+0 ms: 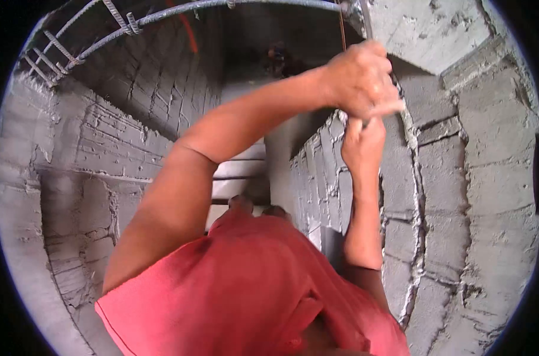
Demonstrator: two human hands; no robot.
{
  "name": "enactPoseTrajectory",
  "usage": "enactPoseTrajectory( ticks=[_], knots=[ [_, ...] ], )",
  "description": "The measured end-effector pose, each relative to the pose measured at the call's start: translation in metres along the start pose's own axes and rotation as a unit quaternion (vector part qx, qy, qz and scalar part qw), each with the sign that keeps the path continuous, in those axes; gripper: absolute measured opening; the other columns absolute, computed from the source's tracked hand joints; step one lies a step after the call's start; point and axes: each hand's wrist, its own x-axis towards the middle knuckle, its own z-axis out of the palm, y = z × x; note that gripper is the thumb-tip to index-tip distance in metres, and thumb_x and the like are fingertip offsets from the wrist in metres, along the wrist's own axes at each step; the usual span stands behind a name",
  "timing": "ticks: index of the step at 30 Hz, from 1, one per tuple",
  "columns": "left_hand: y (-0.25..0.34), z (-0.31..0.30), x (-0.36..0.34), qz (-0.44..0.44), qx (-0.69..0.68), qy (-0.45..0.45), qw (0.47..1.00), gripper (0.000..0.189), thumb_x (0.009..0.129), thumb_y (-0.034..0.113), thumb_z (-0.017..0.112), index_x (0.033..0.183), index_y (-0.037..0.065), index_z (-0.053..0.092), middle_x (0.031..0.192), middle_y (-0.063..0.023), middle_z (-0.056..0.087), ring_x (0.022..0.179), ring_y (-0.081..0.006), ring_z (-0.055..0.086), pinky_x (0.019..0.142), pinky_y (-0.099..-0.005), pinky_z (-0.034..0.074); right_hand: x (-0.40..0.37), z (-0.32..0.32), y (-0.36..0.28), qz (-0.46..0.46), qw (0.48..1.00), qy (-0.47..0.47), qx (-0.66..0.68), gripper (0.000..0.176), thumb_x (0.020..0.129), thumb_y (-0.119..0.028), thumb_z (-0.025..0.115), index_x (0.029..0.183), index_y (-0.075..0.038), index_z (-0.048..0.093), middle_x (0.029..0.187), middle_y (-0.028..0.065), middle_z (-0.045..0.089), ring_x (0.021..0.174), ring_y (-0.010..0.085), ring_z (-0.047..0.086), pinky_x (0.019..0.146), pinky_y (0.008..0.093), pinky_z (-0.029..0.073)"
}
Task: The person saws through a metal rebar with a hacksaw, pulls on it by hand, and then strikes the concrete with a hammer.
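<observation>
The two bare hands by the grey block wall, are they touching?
Touching. The head view shows the left hand pressed atop the right hand, no gap.

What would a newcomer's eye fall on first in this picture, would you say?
First the two bare hands, the left hand fisted above the right hand, up by the grey block wall at upper right. Then the red shirt filling the bottom, and the curved rebar along the top.

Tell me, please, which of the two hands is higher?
The left hand, fisted just above the right hand, touching it, beside the block wall.
</observation>
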Motion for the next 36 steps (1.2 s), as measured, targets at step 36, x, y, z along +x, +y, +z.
enactPoseTrajectory(
  ticks=[36],
  knots=[
    [0.06, -0.004, -0.005, -0.071, -0.038, -0.031, 0.996, 0.023, 0.069, 0.029, 0.067, 0.06, 0.021, 0.048, 0.057, 0.005, 0.042, 0.057, -0.0184, 0.047, 0.058, -0.0375, 0.038, -0.052, -0.012, 0.011, -0.066, 0.997, 0.015, -0.023, 0.028, 0.1, -0.015, 0.053, 0.111, 0.008, 0.065, 0.103, 0.0328, 0.066, 0.098, 0.0522, 0.061, 0.087, 0.0529, 0.048]
  ],
)
